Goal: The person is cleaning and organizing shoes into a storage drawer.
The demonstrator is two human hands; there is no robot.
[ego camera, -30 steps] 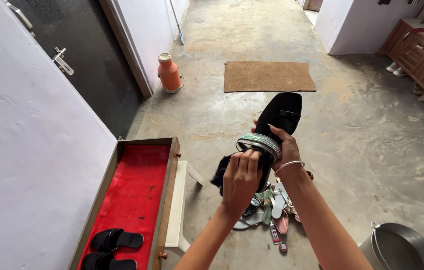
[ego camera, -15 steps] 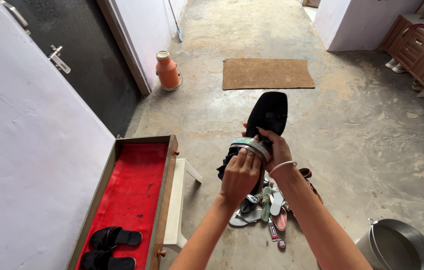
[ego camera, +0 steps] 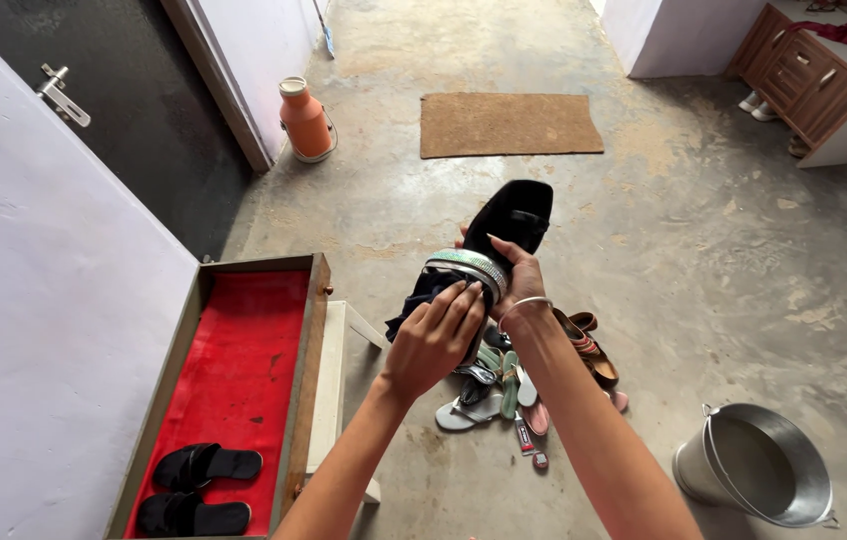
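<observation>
Red-lined drawer [ego camera: 244, 350] holds black sandals [ego camera: 199, 490].

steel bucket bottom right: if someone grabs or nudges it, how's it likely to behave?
The shiny round metal bucket looks empty, so probably light for its size and easy to slide on the bare concrete floor. Its thin rigid wall should hold shape. Its wide mouth narrows to a smaller base, so a high push might tip it, and on its side it would likely roll.
</observation>
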